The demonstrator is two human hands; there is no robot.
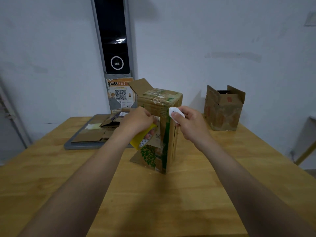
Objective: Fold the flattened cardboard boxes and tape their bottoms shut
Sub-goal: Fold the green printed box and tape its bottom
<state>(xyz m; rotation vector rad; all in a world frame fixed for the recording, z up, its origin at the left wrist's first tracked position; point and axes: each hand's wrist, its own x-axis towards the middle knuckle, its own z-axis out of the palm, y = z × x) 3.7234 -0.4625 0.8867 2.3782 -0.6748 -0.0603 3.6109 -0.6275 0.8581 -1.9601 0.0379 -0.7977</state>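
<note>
A tall cardboard box (pixel 160 103) with green leaf print stands on the wooden table (pixel 153 202), its taped end facing up and flaps splayed at the table. My left hand (pixel 136 120) grips a roll of yellow tape (pixel 142 138) against the box's near face. My right hand (pixel 186 124) pinches a small white oval cutter (pixel 175 112) at the box's right front edge, near the top.
A grey tray (pixel 82 146) holding flattened cardboard pieces (pixel 95 135) lies at the back left. A second, squat box (pixel 224 110) with open top flaps stands at the back right. A dark panel with a QR poster (pixel 120 94) rises on the wall behind.
</note>
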